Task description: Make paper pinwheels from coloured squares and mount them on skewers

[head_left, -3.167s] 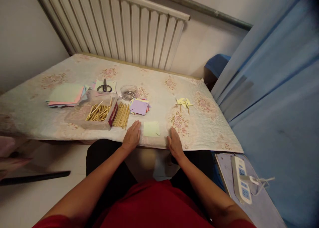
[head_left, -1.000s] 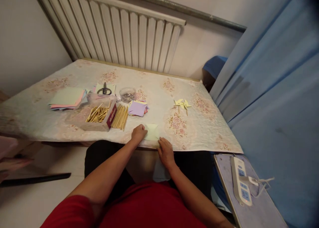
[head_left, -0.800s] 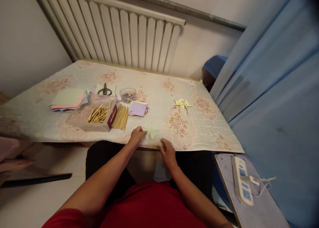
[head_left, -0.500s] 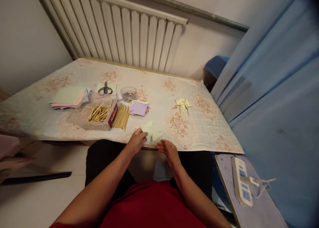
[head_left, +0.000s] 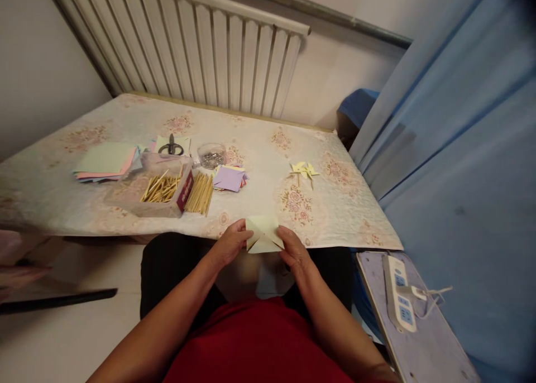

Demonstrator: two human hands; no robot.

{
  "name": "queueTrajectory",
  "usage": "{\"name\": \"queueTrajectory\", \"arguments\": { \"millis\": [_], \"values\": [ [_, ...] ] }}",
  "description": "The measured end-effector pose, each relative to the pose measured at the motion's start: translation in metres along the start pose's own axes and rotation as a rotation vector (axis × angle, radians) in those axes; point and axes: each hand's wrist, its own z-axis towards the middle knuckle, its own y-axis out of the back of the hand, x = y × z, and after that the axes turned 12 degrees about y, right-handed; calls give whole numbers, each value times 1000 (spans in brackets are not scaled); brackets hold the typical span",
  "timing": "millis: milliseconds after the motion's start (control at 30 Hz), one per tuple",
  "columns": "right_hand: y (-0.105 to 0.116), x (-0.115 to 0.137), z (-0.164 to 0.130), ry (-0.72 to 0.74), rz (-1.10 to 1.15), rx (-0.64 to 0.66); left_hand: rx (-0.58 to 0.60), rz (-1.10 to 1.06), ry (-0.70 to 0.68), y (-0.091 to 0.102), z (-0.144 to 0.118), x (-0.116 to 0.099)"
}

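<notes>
Both hands hold a pale green paper square (creased along its diagonals) at the near edge of the desk, just above the person's lap. The left hand pinches its left side with curled fingers; the right hand grips its right side the same way. Farther back lie a box of wooden sticks, loose sticks, purple paper squares, scissors and a finished yellow pinwheel.

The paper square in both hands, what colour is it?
Pale yellow-green paper square, seen in the head view.
</notes>
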Motion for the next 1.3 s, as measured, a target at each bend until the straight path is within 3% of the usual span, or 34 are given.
{"name": "queueTrajectory", "arguments": {
  "millis": [333, 467, 700, 833, 933, 1133, 1300],
  "values": [
    [-9, -4, -5, -9, -150, -80, -121, 177, -5, -4, 0, 13],
    [-10, -5, -5, -90, -205, -103, -148, 225, 3, -7, -6, 9],
    [-4, -4, -3, -90, -298, -173, -104, 209, 62, 1, -24, 4],
    [-4, -3, -2, -53, -294, -182, -8, 193, 18, 10, -33, 5],
    [-6, -3, -2, -56, -287, -157, 24, 298, -39, 16, -36, 6],
    [-11, -2, -2, -80, -344, -147, -46, 657, -148, 23, -32, 4],
    [-14, 1, -4, -78, -380, -139, -38, 735, -183, 24, -32, -5]
  ]
}}
